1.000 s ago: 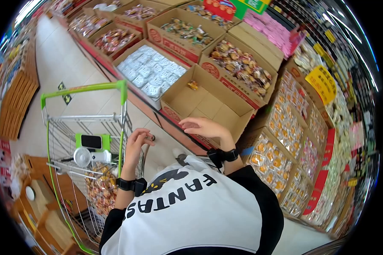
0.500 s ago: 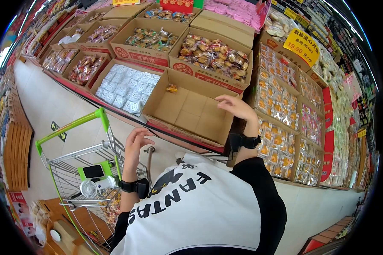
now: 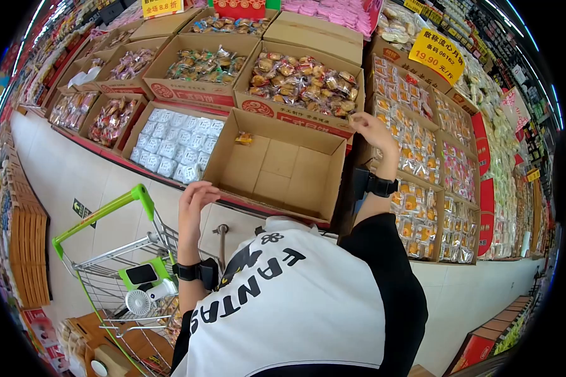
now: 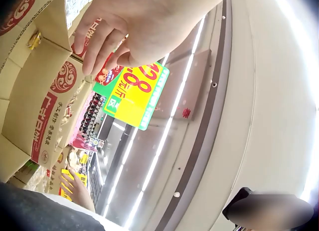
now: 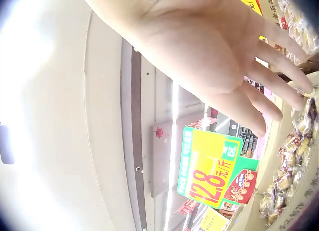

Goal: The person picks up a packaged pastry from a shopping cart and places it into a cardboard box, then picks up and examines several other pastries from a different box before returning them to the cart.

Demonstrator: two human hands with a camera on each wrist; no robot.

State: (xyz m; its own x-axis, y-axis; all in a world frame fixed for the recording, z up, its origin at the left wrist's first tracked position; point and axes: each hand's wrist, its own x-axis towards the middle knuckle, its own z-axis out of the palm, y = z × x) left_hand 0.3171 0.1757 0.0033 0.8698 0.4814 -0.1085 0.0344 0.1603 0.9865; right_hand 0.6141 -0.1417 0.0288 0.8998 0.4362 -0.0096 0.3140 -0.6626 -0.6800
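Observation:
My right hand (image 3: 377,135) reaches out, its fingertips right at the front right corner of a cardboard box of wrapped pastries (image 3: 305,81). In the right wrist view its fingers (image 5: 279,66) are extended, with nothing held. Lower on the left, my left hand (image 3: 195,204) hovers by the near left corner of a nearly bare cardboard box (image 3: 289,169). Loosely bent fingers (image 4: 97,46) show in the left wrist view, and they hold nothing. One small wrapped pastry (image 3: 244,138) lies near the back left corner inside that box.
White packets (image 3: 176,141) fill the box to the left. Trays of packed pastries (image 3: 415,163) line the right side. A green-handled shopping cart (image 3: 100,217) stands at my left, carrying a small white fan (image 3: 138,301) and a phone (image 3: 141,274). A yellow price sign (image 3: 438,55) stands behind.
The head view has swung toward the display. My right hand has moved right and farther out, from before the nearly bare box to the wrapped pastries' box corner. Both hands remain without anything in them.

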